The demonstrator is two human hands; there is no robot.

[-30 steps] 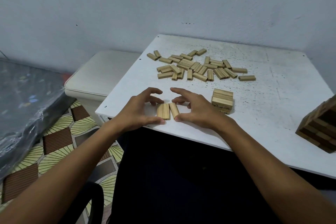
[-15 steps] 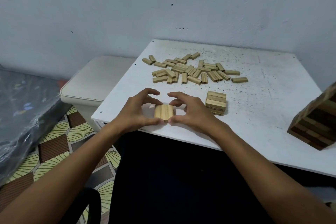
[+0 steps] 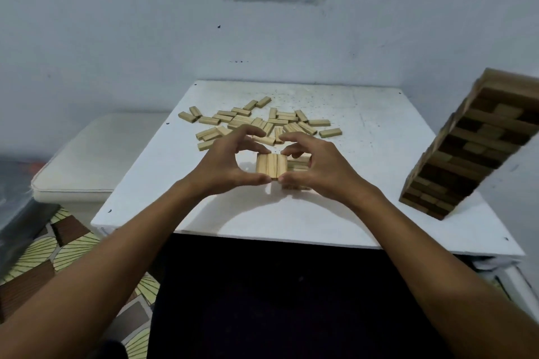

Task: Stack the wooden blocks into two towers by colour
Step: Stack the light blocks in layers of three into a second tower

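Lifted from the tabletop since the earlier frames, a row of 3 pale blocks (image 3: 270,165) is now held in the air between both hands, just left of and slightly above the short pale stack (image 3: 298,167) begun on the white table (image 3: 379,154). The row is kept together only by inward pressure, so, as a judgement, the middle block could slip out and fall if the squeeze is relaxed, and the short stack could be knocked askew if the row is set down off-centre. A tall dark tower (image 3: 469,146) is seen at the right edge of the table, apparently leaning in the wide-angle view, and could be toppled by a careless elbow. The left hand (image 3: 230,166) is curled in an arc, thumb pressed to the near edge of the row and fingertips to the far edge. The right hand (image 3: 318,167) is curled likewise, thumb at the near edge, fingertips (image 3: 287,151) at the far edge. Loose pale blocks (image 3: 262,122) are scattered on the far part of the table.
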